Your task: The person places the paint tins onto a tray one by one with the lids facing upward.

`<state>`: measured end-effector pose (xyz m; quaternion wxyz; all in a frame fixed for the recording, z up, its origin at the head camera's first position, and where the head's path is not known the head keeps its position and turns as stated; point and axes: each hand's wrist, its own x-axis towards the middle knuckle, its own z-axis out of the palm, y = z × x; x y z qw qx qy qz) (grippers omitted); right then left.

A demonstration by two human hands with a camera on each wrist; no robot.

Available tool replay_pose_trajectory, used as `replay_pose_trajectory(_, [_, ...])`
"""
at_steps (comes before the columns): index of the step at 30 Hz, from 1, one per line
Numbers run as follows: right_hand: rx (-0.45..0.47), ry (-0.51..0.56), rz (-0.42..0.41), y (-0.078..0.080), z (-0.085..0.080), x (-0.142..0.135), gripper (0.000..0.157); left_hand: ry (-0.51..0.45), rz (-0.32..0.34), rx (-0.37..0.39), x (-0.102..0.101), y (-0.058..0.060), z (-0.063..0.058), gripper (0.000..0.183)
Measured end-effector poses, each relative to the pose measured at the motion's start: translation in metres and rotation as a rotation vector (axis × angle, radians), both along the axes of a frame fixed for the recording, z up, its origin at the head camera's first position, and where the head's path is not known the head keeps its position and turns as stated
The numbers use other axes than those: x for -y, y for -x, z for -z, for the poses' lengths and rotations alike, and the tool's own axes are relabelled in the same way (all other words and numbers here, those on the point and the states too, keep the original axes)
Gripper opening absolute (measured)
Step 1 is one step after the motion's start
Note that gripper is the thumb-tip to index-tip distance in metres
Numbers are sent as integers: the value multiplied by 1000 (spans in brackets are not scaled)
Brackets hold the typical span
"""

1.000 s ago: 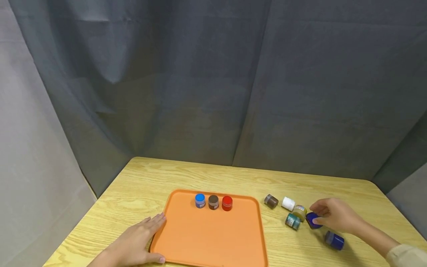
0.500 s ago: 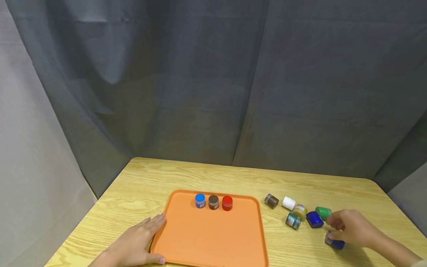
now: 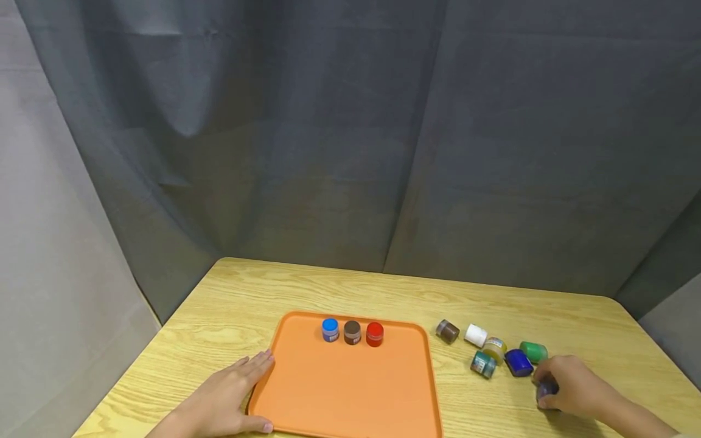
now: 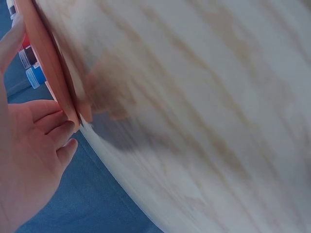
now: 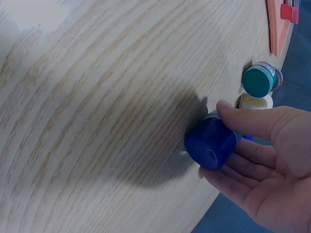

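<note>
At the right of the head view, my right hand (image 3: 580, 386) pinches a dark blue paint jar (image 5: 211, 143) between thumb and fingers, low over the table. The jar lies tipped on its side and is partly hidden by the fingers in the head view. My left hand (image 3: 224, 389) rests with fairly straight fingers along the left edge of an orange tray (image 3: 350, 389), its thumb by the near corner. Along the tray's far side stand a light blue jar (image 3: 330, 330), a brown jar (image 3: 352, 333) and a red jar (image 3: 375, 334), all upright.
Right of the tray lie more paint jars: brown (image 3: 448, 331), white (image 3: 476, 335), yellow (image 3: 495, 349), teal (image 3: 483, 364), blue (image 3: 518, 362) and green (image 3: 533, 351). A dark grey curtain (image 3: 328, 152) hangs behind the wooden table (image 3: 306, 289).
My right hand has moved from the blue jar beside the green one toward the near right and taken hold of the dark blue jar. The green jar has come into sight. My left hand stays put.
</note>
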<state>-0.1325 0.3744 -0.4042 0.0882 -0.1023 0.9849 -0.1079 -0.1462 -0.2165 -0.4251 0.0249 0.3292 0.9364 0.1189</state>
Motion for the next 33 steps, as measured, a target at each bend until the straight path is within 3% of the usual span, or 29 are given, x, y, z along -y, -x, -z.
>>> replay_pose_trajectory(6, [-18,3,-64,0,-3,-1,31,0,6,-13,0,0,1,103])
replay_pose_trajectory(14, [-12,99,-162,4,-20,2,31,-2,12,-23,1,0,2,102])
replay_pose_trajectory(26, [-73,121,-170,17,-52,31,31,10,13,-52,1,0,2,102])
replay_pose_trajectory(33, [-108,148,-216,25,-58,51,31,10,-6,6,-1,0,-1,105])
